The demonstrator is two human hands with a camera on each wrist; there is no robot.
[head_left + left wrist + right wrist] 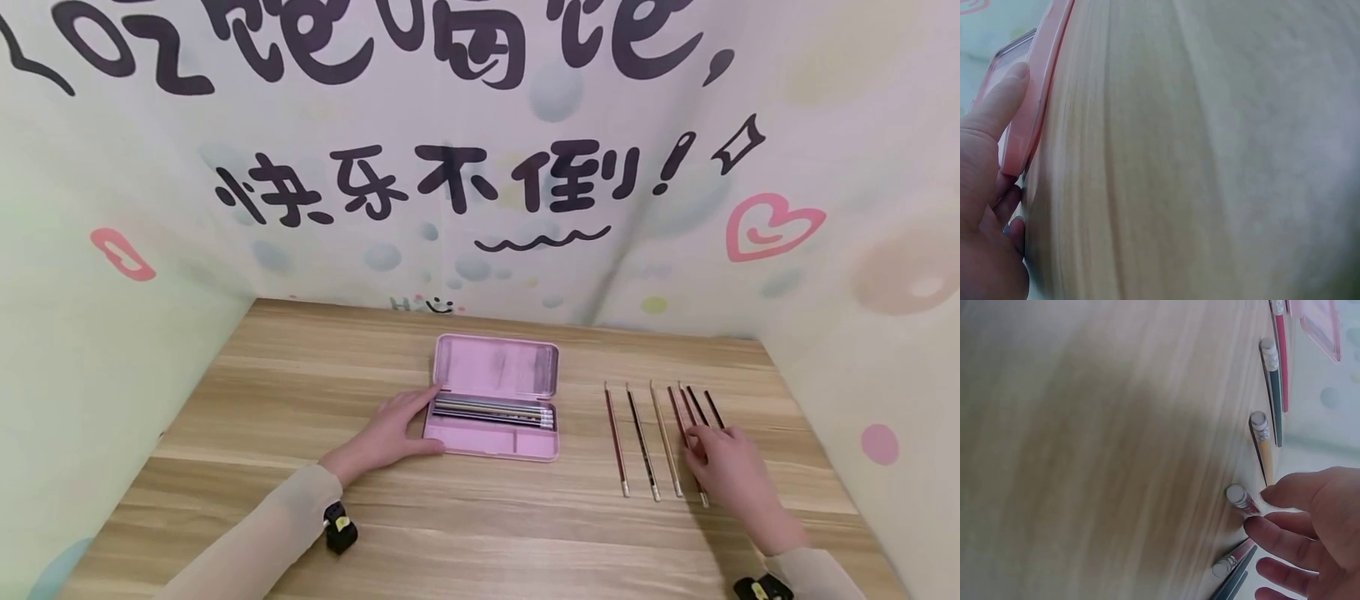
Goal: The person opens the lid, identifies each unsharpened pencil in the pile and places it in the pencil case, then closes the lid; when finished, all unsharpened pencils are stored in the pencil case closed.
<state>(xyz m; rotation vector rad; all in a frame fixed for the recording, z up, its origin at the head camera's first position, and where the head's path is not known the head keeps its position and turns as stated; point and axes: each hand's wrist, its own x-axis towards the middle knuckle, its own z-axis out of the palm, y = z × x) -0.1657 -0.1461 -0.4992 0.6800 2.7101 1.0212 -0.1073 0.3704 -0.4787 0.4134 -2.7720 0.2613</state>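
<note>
A pink pencil case (pixel 480 442) lies with its lid up on the wooden table. Several pencils (pixel 491 412) lie side by side in its rear compartment. My left hand (pixel 382 437) holds the case's left end, thumb at the front corner and forefinger near the hinge; in the left wrist view the thumb (pixel 1007 100) lies along the pink side. To the right, my right hand (pixel 731 467) pinches a red pencil (pixel 1249 503) between thumb and forefinger, close to its eraser end. A second red pencil (pixel 1235 556) lies beside that hand, partly covered in the head view.
Left of the right hand, a red pencil (pixel 616 437), a black pencil (pixel 642 442) and a natural-wood pencil (pixel 665 437) lie in a spaced row. Dark pencils (pixel 697 406) stick out beyond the right hand's fingers. A printed cloth wall (pixel 450 275) bounds the table's back and sides.
</note>
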